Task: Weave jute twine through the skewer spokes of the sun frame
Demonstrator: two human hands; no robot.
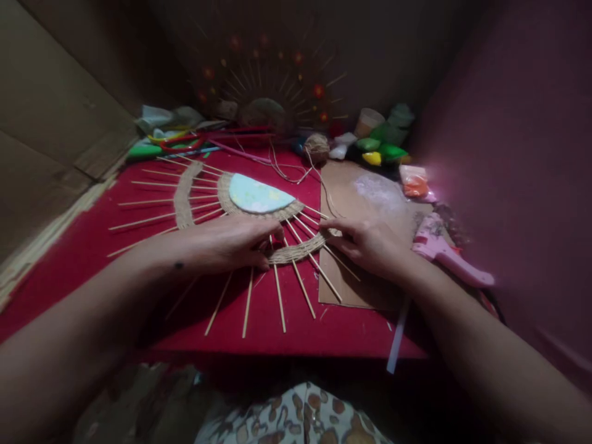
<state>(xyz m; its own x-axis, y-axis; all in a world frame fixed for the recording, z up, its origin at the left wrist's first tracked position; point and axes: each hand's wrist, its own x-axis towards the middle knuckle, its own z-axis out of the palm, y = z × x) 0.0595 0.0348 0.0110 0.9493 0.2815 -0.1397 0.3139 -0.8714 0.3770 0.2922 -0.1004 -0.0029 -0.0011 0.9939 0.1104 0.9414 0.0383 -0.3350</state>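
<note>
A half-round craft piece with thin wooden sticks (250, 302) fanning out from it lies on the red tabletop. At its hub is a pale blue half-disc (259, 194) edged with twine. Farther out, a band of woven twine (300, 250) runs across the sticks. My left hand (240, 240) is closed on this band near the middle, fingers bent around it and partly hidden. My right hand (361, 240) pinches the band's right end between thumb and fingers. A loose strand of twine leads back from near there to a twine ball (317, 148).
Cardboard (346, 290) lies under the right side. A pink glue gun (446, 253) and a white stick (398, 339) are by my right forearm. Red-handled scissors (185, 143), several small bags and a plastic cup (369, 122) line the back, before a similar decorated fan (263, 111).
</note>
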